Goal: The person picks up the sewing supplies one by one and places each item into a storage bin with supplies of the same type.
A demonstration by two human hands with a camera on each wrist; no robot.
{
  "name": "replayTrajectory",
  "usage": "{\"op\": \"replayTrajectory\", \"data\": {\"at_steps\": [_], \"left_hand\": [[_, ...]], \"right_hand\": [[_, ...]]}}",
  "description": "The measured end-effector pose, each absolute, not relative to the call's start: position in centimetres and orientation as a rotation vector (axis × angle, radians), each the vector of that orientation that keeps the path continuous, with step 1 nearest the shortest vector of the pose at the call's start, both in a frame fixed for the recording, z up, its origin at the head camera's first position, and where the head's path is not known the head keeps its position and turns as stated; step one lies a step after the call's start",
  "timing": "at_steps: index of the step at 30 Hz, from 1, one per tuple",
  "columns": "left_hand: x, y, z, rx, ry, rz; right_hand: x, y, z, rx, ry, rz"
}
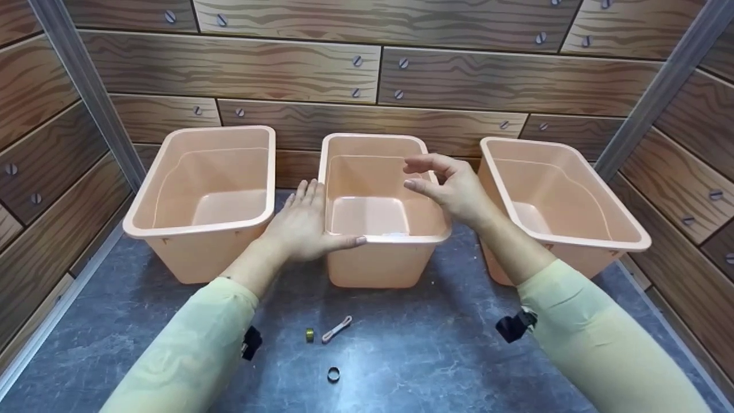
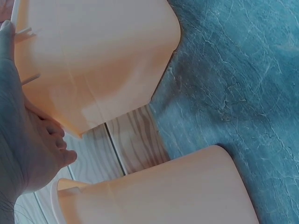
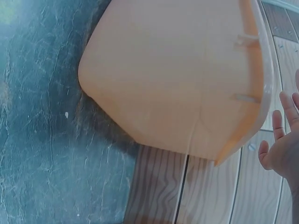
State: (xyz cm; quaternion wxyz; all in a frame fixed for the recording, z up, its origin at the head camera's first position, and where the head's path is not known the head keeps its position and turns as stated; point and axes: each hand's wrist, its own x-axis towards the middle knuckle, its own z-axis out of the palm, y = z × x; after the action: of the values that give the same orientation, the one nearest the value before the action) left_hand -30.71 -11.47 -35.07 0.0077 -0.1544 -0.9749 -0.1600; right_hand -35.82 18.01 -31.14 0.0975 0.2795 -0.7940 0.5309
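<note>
Between my two hands stands the middle peach plastic bin, upright on the dark table. My left hand lies along its left rim with fingers straight, the thumb reaching over the front rim. Above the bin's right rim is my right hand, its fingers loosely bent and nothing between them. In the left wrist view, the left hand is at the rim of the bin. The right wrist view has the right hand apart from the bin's rim. Something pale shows inside near the front rim.
A left bin and a right bin flank the middle one. Nearer on the table lie a small yellow-green roll, a folded pale cord and a dark ring. Wood-patterned walls enclose the table.
</note>
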Motion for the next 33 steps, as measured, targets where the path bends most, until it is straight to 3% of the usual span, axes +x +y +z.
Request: {"op": "replayTrajectory", "data": {"at_steps": [33], "left_hand": [[-30.7,-11.5,-34.9,-0.501,-3.057,-0.475]], "right_hand": [[-29.2,17.5,-31.4,1.12,-2.32,1.471]]}}
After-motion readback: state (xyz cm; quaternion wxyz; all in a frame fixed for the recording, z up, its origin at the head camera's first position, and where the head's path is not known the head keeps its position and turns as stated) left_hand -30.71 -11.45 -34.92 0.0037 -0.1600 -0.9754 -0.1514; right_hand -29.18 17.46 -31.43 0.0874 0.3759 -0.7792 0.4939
